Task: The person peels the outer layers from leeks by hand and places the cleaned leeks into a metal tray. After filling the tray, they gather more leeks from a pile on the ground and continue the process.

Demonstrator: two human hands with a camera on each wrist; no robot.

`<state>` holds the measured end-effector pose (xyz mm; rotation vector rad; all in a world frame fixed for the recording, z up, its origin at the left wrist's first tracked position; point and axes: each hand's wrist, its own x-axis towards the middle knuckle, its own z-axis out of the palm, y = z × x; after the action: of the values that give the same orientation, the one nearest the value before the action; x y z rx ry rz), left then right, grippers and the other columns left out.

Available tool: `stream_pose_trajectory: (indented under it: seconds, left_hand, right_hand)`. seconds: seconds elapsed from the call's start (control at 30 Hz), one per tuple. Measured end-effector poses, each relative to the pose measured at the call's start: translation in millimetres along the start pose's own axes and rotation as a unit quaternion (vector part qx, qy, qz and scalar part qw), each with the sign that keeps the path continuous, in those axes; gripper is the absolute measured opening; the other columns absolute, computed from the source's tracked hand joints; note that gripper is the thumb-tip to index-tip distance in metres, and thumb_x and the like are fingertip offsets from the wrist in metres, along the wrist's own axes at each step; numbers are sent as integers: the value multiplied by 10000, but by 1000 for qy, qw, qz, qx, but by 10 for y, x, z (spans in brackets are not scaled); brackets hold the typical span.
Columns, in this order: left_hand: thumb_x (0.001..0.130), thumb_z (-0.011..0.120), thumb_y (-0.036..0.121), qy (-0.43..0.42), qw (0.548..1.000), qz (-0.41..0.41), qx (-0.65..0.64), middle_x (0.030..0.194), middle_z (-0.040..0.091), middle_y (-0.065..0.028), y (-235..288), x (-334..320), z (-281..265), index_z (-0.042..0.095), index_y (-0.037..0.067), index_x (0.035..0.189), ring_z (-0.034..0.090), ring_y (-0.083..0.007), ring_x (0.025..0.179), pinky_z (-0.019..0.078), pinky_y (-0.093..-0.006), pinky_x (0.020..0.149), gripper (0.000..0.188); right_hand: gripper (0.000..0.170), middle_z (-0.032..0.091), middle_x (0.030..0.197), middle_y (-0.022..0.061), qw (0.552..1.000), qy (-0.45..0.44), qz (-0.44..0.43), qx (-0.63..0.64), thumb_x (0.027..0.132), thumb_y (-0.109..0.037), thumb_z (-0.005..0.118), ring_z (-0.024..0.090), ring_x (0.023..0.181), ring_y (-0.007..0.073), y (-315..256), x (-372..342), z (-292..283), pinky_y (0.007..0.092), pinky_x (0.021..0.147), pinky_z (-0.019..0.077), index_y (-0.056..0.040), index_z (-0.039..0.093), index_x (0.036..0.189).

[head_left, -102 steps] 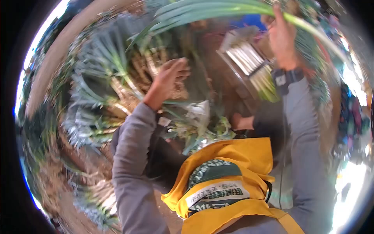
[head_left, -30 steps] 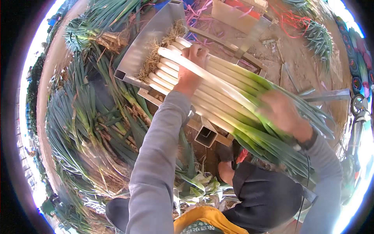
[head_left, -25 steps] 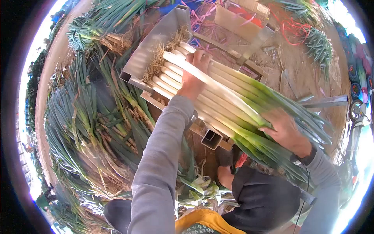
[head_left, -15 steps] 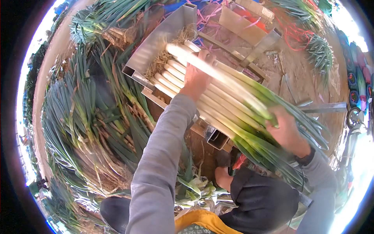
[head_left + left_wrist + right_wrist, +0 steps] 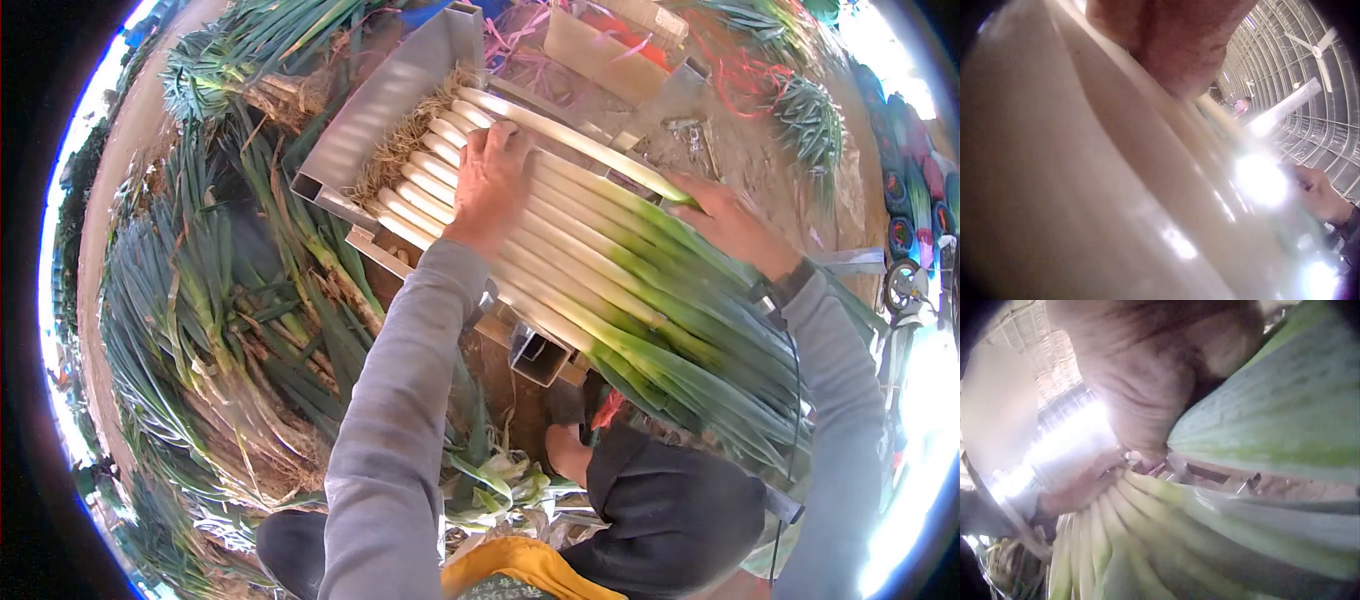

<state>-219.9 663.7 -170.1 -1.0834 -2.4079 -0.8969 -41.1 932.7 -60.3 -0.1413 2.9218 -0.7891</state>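
Note:
A row of long green onions (image 5: 570, 250), white stems with roots at the upper left and green leaves at the lower right, lies across a metal frame (image 5: 385, 100). My left hand (image 5: 490, 185) rests over the white stems near the root end; in the left wrist view the stems (image 5: 1129, 175) pass close under it. My right hand (image 5: 730, 220) grips one green onion (image 5: 580, 140) at its green neck, along the far side of the row. In the right wrist view the hand (image 5: 1160, 375) closes around its broad green leaves (image 5: 1272, 406).
Piles of untrimmed green onions (image 5: 220, 330) lie to the left, and a bundle (image 5: 290, 80) at the upper left. A cardboard box (image 5: 600, 50) and pink ties stand at the back. A square metal tube end (image 5: 540, 355) juts near my knee (image 5: 670, 500).
My right hand has shifted the gripped green onion from across the top of the row to its far edge. The left hand stays over the stems. Earlier, the row lay farther away in view.

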Motion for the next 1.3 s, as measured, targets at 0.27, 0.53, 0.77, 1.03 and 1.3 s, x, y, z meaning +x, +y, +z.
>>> stream_pose_trajectory:
  seconds: [0.27, 0.53, 0.77, 1.03, 1.3]
  left_hand:
    - [927, 674, 217, -21, 1000, 6, 16, 1232, 572, -103, -13, 22, 9, 692, 130, 1156, 547, -385, 1107, 486, -489, 955, 245]
    - [948, 648, 269, -29, 998, 7, 48, 1230, 567, -118, -66, 56, 70, 663, 156, 1253, 545, -376, 1126, 468, -489, 1002, 326]
    - [969, 620, 344, -141, 988, -33, 60, 1148, 567, -132, -77, 332, 0, 660, 148, 1284, 567, -350, 1060, 532, -500, 867, 373]
    - [976, 607, 342, -115, 987, -35, 106, 1171, 515, -108, -3, 316, 40, 684, 142, 1232, 577, -335, 1038, 548, -496, 854, 334]
    - [987, 578, 313, -102, 990, -16, 92, 1187, 578, -44, -24, 306, 77, 683, 148, 1214, 568, -297, 1067, 536, -475, 888, 300]
  right_hand:
    - [479, 609, 1334, 232, 999, -18, -6, -28, 995, -256, 607, 594, 1213, 384, 462, -13, 262, 440, 1039, 458, -33, 529, 1412]
    - [416, 620, 1326, 224, 981, -111, 74, 138, 999, -275, 582, 594, 1221, 352, 513, 95, 187, 429, 1055, 440, -28, 611, 1333]
    - [430, 631, 1264, 231, 984, -114, 72, 113, 1007, -290, 563, 574, 1214, 381, 579, 93, 259, 444, 1058, 428, -38, 592, 1355]
    - [266, 629, 1043, 209, 969, -18, 84, -232, 979, -242, 581, 612, 1039, 405, 117, 71, 328, 523, 867, 496, -45, 658, 1141]
    - [245, 643, 992, 187, 975, 114, 11, -189, 976, -226, 572, 596, 991, 388, 240, -34, 590, 511, 849, 484, -31, 648, 1102]
